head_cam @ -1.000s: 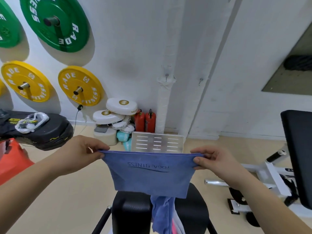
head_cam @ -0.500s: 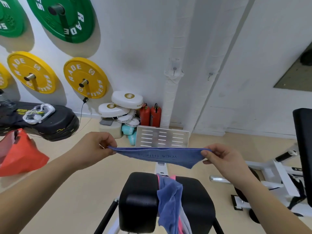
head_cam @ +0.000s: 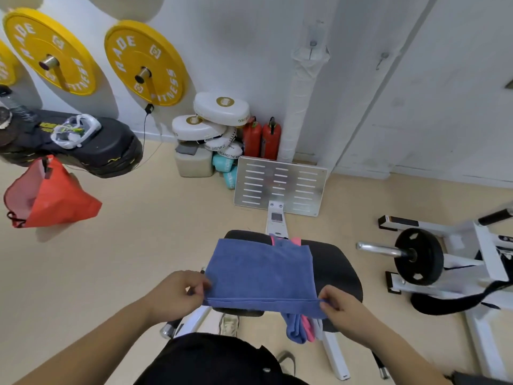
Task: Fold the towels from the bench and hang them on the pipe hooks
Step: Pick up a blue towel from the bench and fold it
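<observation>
A folded blue towel [head_cam: 261, 273] lies spread flat over the black bench pad [head_cam: 338, 273]. My left hand [head_cam: 177, 294] pinches its near left corner and my right hand [head_cam: 337, 305] pinches its near right corner. Under it, more blue and pink towels [head_cam: 298, 327] hang off the pad's near edge and peek out at the far edge. On the wall ahead runs a white wrapped pipe [head_cam: 301, 107] with a hook [head_cam: 312, 47], and a second hook [head_cam: 383, 58] sits on the pipe to its right.
A metal footplate [head_cam: 279, 186] stands beyond the bench. White pads [head_cam: 213, 120], two red extinguishers [head_cam: 262, 137] and yellow weight plates [head_cam: 145, 62] line the wall. A red bag [head_cam: 52, 198] hangs at left. A white rack with a black plate [head_cam: 417, 257] stands right.
The towel, held up in the air between both hands before, now lies flat on the bench pad. Both hands came down and toward me, and the view tilted downward.
</observation>
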`<action>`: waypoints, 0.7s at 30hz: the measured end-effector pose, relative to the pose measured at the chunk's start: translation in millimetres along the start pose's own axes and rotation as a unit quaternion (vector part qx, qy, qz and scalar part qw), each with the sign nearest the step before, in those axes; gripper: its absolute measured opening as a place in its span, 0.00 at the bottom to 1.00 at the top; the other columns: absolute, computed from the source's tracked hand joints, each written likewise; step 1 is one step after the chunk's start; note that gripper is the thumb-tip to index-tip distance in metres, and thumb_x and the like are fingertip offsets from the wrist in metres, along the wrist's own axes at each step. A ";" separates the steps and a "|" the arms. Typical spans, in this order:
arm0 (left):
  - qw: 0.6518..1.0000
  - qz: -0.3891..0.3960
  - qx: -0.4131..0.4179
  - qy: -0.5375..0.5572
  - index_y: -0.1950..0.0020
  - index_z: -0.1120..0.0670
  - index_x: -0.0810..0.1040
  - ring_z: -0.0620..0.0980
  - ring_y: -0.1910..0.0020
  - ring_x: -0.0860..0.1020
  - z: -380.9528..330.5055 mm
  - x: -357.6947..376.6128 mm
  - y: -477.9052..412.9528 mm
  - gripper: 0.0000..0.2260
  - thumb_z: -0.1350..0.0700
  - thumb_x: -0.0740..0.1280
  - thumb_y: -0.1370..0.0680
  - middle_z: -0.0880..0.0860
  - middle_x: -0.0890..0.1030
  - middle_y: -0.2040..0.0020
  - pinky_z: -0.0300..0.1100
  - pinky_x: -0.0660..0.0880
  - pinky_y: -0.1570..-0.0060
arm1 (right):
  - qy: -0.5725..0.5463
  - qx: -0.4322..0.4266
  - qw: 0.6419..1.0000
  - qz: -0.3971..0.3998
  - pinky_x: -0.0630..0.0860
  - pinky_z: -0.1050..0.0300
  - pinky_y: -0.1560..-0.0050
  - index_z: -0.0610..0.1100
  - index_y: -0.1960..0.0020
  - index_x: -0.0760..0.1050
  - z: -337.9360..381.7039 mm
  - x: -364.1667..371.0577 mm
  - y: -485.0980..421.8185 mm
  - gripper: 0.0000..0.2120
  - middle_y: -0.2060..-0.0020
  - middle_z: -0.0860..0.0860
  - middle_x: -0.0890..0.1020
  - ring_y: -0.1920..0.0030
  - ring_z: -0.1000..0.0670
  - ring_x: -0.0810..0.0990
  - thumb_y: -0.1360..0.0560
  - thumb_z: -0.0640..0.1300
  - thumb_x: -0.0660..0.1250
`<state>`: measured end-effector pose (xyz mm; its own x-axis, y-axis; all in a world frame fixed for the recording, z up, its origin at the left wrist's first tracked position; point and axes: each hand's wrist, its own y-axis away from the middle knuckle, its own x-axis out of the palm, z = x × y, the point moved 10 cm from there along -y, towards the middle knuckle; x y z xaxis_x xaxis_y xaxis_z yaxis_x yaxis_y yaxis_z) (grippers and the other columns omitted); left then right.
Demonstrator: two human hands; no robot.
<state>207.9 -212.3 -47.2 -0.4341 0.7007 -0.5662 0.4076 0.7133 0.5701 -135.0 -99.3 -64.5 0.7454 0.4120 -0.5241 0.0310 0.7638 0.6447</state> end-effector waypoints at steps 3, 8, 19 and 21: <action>0.998 0.005 -0.034 0.057 0.69 0.55 0.77 0.32 0.48 0.81 14.0 10.2 4.5 0.13 0.67 0.62 0.27 0.45 0.86 0.54 0.31 0.75 0.49 | -0.016 0.006 1.000 0.010 0.74 0.66 0.58 0.49 0.52 0.74 -2.7 5.2 2.4 0.05 0.56 0.50 0.80 0.59 0.55 0.77 0.18 0.46 0.62; 0.995 -0.023 -0.039 0.084 0.62 0.56 0.79 0.41 0.68 0.72 19.4 7.4 -16.3 0.09 0.66 0.64 0.25 0.47 0.78 0.67 0.35 0.67 0.65 | -0.058 0.012 0.996 -0.062 0.74 0.67 0.64 0.48 0.51 0.74 -2.4 -9.9 -11.5 0.05 0.58 0.48 0.81 0.63 0.55 0.76 0.17 0.46 0.63; 0.979 -0.132 -0.113 0.106 0.53 0.51 0.80 0.51 0.54 0.81 30.7 -23.2 -125.7 0.03 0.55 0.67 0.21 0.50 0.85 0.56 0.47 0.78 0.53 | -0.090 0.052 0.982 -0.156 0.76 0.56 0.61 0.45 0.53 0.76 7.0 -48.3 -105.7 0.04 0.61 0.46 0.82 0.60 0.46 0.79 0.19 0.43 0.66; 0.974 -0.137 -0.139 0.113 0.54 0.50 0.80 0.52 0.56 0.81 36.0 -25.0 -141.7 0.04 0.56 0.67 0.21 0.50 0.84 0.57 0.44 0.77 0.56 | -0.085 0.065 0.983 -0.150 0.71 0.61 0.62 0.44 0.52 0.77 3.3 -50.0 -125.3 0.04 0.59 0.46 0.82 0.60 0.49 0.79 0.19 0.42 0.65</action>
<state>189.9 -330.2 -135.2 -0.6744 0.4413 -0.5920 0.0324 0.8187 0.5733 -174.0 -217.3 -117.3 0.7895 0.0813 -0.6083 0.3424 0.7643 0.5465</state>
